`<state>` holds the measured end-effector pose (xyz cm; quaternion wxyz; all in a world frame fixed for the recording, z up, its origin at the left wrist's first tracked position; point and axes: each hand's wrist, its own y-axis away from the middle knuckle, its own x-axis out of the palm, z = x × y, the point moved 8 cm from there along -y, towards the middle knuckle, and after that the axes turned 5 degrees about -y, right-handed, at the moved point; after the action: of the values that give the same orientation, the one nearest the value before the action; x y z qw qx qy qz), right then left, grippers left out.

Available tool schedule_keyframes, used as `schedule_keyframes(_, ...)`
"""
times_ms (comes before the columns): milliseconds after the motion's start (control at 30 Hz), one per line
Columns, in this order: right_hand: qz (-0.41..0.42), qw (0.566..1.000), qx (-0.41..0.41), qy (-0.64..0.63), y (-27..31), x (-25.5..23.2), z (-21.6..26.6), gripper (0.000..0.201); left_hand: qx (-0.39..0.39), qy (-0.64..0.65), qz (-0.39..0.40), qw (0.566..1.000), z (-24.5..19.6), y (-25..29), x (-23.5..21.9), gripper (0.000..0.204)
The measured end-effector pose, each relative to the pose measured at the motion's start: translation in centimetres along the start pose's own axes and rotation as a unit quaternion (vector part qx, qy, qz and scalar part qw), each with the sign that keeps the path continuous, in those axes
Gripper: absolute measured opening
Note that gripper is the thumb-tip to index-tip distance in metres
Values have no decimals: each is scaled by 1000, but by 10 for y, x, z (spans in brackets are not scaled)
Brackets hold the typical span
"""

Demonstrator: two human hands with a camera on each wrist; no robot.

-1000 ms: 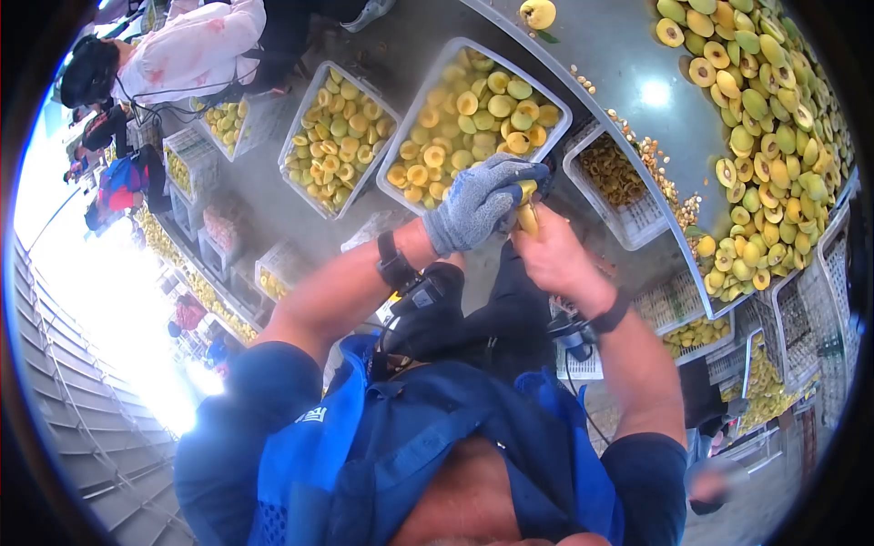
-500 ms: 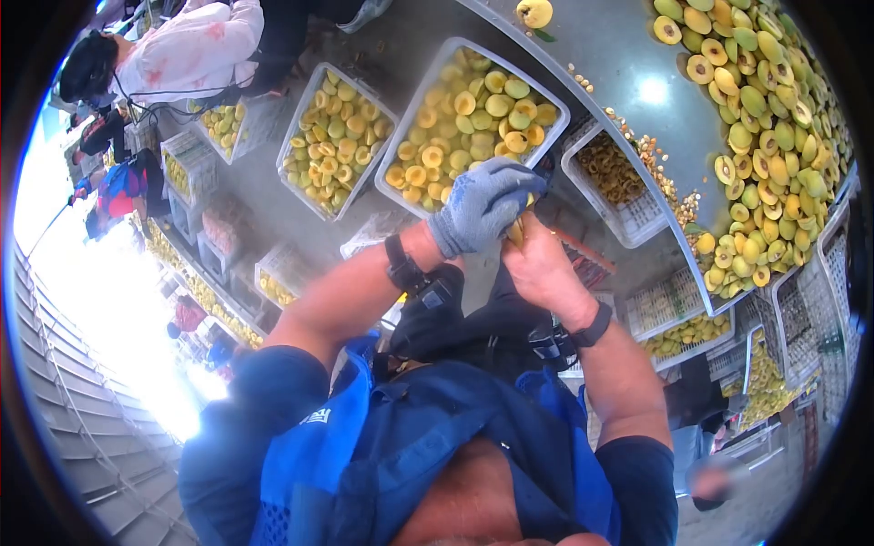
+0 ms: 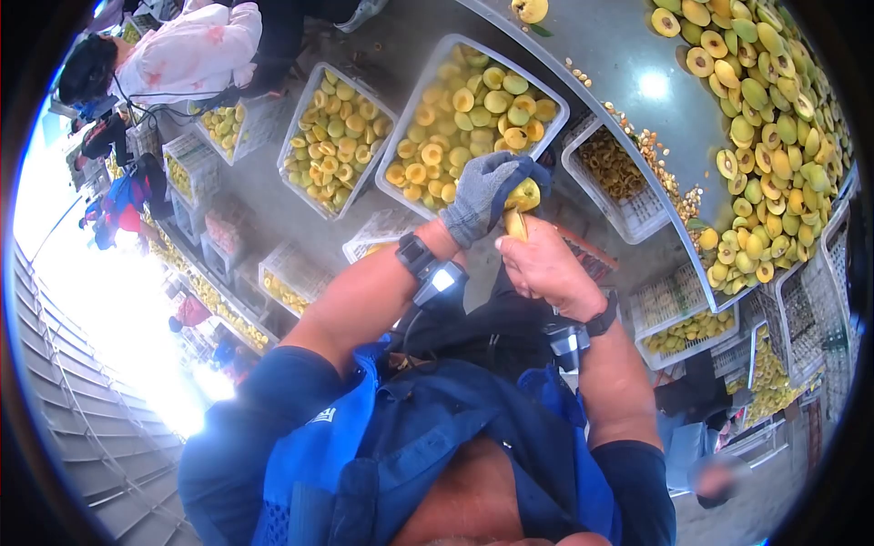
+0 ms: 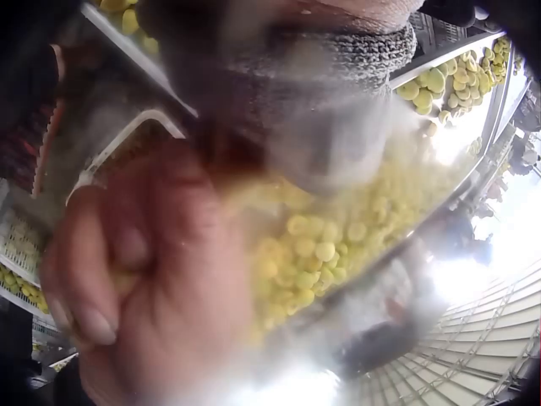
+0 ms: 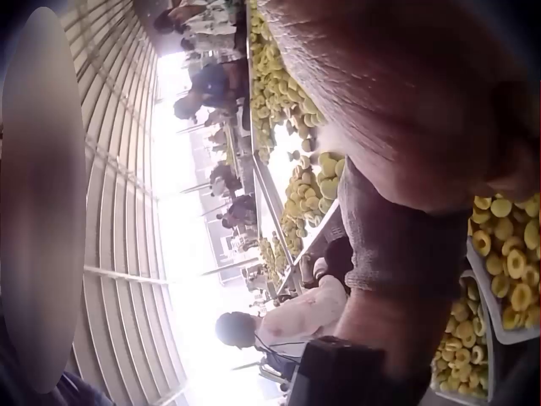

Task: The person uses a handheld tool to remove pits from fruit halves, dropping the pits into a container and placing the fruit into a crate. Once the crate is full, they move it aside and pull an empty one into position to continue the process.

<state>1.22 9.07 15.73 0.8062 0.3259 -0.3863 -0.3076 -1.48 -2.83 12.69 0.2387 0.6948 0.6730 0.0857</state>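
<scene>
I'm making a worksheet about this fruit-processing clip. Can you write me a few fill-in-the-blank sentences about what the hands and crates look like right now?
1. The left hand wears a grey ____.
2. The right hand is ____, with no covering.
3. The fruit half in the left hand is ____ in colour.
4. The crate beyond the hands is filled with fruit ____.

Missing words: glove; bare; yellow; halves

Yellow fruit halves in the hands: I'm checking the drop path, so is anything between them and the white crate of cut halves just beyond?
Nothing visible. The grey-gloved left hand and bare right hand hold yellow fruit halves beside the white plastic crate's open top.
</scene>
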Motion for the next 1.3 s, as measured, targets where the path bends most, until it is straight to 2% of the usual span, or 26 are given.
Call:
schedule_keyframes(33, 62, 984, 114, -122, 8, 12, -4, 18, 30, 39, 18, 999, -4, -1, 0, 26)
schedule_keyframes(100, 54, 990, 99, -84, 5, 9, -3, 17, 58, 78, 37, 995, -13, -1, 2, 27)
schedule_keyframes(167, 46, 994, 87, -45, 2, 9, -17, 15, -85, 232, 43, 968, 4, 0, 7, 27)
schedule_keyframes(200, -76, 984, -48, 154, -4, -7, -18, 15, -83, 231, 44, 968, 4, -2, 8, 27)
schedule_keyframes(233, -194, 902, -178, 341, 1, -13, -3, 14, -101, 237, 41, 965, 7, -4, 11, 27)
schedule_keyframes(300, -202, 899, -132, 366, 2, -17, 0, 15, -122, 246, 35, 961, 6, -4, 20, 28)
schedule_keyframes(400, -202, 895, -78, 389, -1, -19, -4, 20, -154, 71, -40, 985, 4, -4, 16, 32)
schedule_keyframes(467, -199, 897, -67, 388, -6, -22, -13, 24, -123, 125, -46, 983, 3, -7, 17, 28)
schedule_keyframes(533, -147, 926, -220, 268, -11, -15, -10, 19, -93, 180, -54, 978, 3, -7, 15, 24)
schedule_keyframes(567, -147, 927, -220, 268, -6, -13, 2, 19, -114, 218, -21, 969, 4, -5, 18, 30)
schedule_keyframes(600, -76, 990, -36, 109, -7, -8, -5, 21, -135, 255, 10, 957, 4, -3, 20, 36)
schedule_keyframes(633, -2, 987, 148, -57, -1, 6, -22, 24, -135, 255, 10, 957, 6, -2, 18, 36)
schedule_keyframes(767, 34, 988, 128, -81, -5, 10, -37, 23, -181, 413, 74, 889, 9, 1, 24, 36)
schedule_keyframes(800, -85, 982, -49, 161, -8, -5, -25, 18, -54, 194, 56, 978, -7, -4, 9, 35)
schedule_keyframes(833, -196, 874, -222, 386, 2, -5, -7, 14, 79, -39, 35, 996, -27, -3, 4, 35)
schedule_keyframes(867, -196, 874, -222, 386, 0, -7, -12, 14, 79, -39, 35, 995, -26, 0, 7, 35)
schedule_keyframes(900, -172, 887, -253, 346, -3, -8, -13, 14, 11, 73, 26, 997, -15, 2, 10, 34)
schedule_keyframes(933, -147, 898, -280, 305, -5, -7, -16, 15, -60, 184, 17, 981, -2, 5, 15, 34)
schedule_keyframes(967, -147, 900, -277, 304, 2, -8, -2, 15, -63, 185, 17, 981, -4, 6, 17, 34)
schedule_keyframes(1000, -53, 992, -55, 98, -2, -10, -10, 18, -154, 364, 3, 919, 3, 11, 24, 34)
schedule_keyframes(1033, 44, 978, 169, -118, 8, 6, -25, 22, -234, 526, -11, 818, 9, 13, 34, 35)
schedule_keyframes(1100, -7, 988, 156, -16, 6, 9, -27, 27, -230, 564, -9, 793, 25, 8, 41, 36)
schedule_keyframes(1133, -91, 986, 37, 132, 3, 1, -23, 25, -230, 602, -9, 765, 34, 9, 46, 37)
schedule_keyframes(1167, -171, 942, -84, 275, 9, -1, -3, 24, -229, 602, -9, 765, 27, 10, 44, 37)
schedule_keyframes(1233, -165, 942, -76, 282, 16, 2, -6, 23, -256, 554, -7, 792, 19, 18, 42, 41)
schedule_keyframes(1300, -203, 943, -49, 257, 22, 1, -16, 23, -274, 556, -21, 784, 23, 23, 49, 42)
